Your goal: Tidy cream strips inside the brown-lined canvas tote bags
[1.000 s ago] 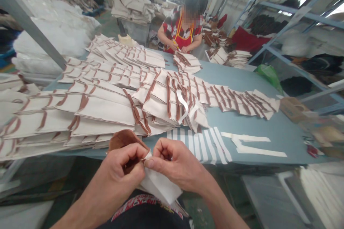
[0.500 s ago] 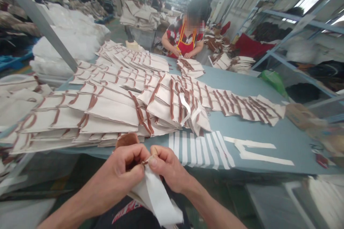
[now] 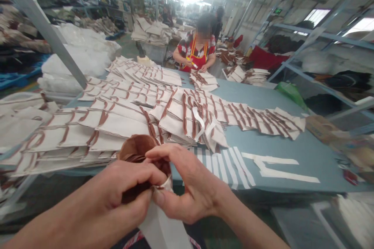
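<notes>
In front of my body, both hands work at the edge of a cream fabric piece with a brown inside [image 3: 136,144]. My left hand [image 3: 125,186] is closed, its thumb and bent forefinger pinching the edge. Against it, the thumb of my right hand [image 3: 189,184] presses the same edge, while its fingers curl over the brown opening. From the pinch a white strip [image 3: 168,227] hangs down toward my lap. The fingers hide exactly how strip and edge meet. Beyond my right hand, several white strips [image 3: 217,167] lie side by side at the table's near edge.
Overlapping cream pieces with brown trim [image 3: 122,118] cover much of the blue-green table [image 3: 248,93]. Longer cream strips [image 3: 280,169] lie at the right. Across the table a person in a red apron [image 3: 198,52] handles a small stack [image 3: 203,81]. A metal post [image 3: 55,39] rises at left.
Both hands have come up closer to the camera with the fabric piece, and more of its brown inside shows. My right fingers have spread over the opening. The camera view has tilted slightly upward.
</notes>
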A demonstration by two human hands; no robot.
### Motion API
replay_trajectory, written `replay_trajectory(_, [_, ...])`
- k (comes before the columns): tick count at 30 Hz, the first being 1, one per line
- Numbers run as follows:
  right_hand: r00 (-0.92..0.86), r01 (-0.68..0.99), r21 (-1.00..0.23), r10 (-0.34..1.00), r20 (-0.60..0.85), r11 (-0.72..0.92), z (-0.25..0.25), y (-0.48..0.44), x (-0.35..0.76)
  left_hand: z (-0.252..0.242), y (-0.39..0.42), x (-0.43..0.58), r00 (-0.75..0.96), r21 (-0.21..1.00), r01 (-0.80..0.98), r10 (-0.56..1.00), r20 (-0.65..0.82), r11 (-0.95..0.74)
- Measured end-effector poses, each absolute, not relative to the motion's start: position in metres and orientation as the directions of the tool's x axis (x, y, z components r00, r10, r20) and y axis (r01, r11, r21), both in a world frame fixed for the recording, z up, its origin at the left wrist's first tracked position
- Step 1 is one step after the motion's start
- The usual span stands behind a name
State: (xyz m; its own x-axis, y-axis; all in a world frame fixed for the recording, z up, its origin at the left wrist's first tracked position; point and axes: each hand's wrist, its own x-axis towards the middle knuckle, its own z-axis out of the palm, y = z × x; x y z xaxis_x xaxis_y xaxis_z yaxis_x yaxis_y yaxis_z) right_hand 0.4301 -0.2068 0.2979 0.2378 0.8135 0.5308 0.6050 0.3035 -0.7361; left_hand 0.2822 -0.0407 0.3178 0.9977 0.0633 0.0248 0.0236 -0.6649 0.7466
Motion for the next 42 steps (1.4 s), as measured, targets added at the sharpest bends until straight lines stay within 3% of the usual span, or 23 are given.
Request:
replay_trajectory(3, [0.206,0.692,-0.681,0.839,0.503,0.238,0.296,-0.2,0.433,0.317,-0.04,0.273,0.995,0.715,-0.019,0.054,0.079,-0.699])
replay_trajectory(8, [0.202,0.697,-0.715,0.938,0.28,0.064,0.307,-0.202,0.437,0.317,-0.041,0.274,0.971,0.647,-0.089,0.078,0.225,-0.757])
replay_trajectory(12, [0.217,0.684,-0.73,0.952,0.218,0.011,0.307,-0.199,0.438,0.312,-0.041,0.281,0.925,0.6,-0.137,0.115,0.362,-0.788])
replay_trajectory(17, [0.291,0.388,-0.921,0.944,0.153,0.03,0.301,-0.195,0.436,0.303,-0.038,0.285,0.908,0.561,-0.172,0.091,0.408,-0.81])
replay_trajectory(21, [0.377,0.243,-0.97,0.922,0.089,-0.006,0.298,-0.192,0.43,0.297,-0.033,0.286,0.917,0.504,-0.189,0.032,0.398,-0.843])
replay_trajectory(26, [0.475,0.082,-0.993,0.879,-0.037,-0.086,0.295,-0.188,0.423,0.289,-0.027,0.291,0.891,0.462,-0.293,-0.063,0.45,-0.837])
replay_trajectory(30, [0.458,-0.151,-0.984,0.876,-0.152,-0.091,0.286,-0.188,0.424,0.279,-0.016,0.294,0.843,0.425,-0.437,-0.195,0.502,-0.793])
replay_trajectory(33, [0.41,-0.345,-0.936,0.886,-0.217,-0.07,0.276,-0.187,0.427,0.268,-0.008,0.294,0.858,0.358,-0.435,-0.259,0.444,-0.827])
replay_trajectory(35, [0.388,-0.419,-0.903,0.881,-0.27,-0.092,0.271,-0.185,0.429,0.261,-0.006,0.295,0.87,0.382,-0.415,-0.236,0.434,-0.826])
replay_trajectory(38, [0.41,-0.386,-0.914,0.865,-0.289,-0.122,0.271,-0.18,0.433,0.257,-0.01,0.299,0.861,0.463,-0.389,-0.137,0.49,-0.796])
replay_trajectory(42, [0.484,-0.119,-0.989,0.865,-0.131,-0.083,0.283,-0.181,0.437,0.265,-0.015,0.3,0.868,0.54,-0.312,-0.003,0.496,-0.782])
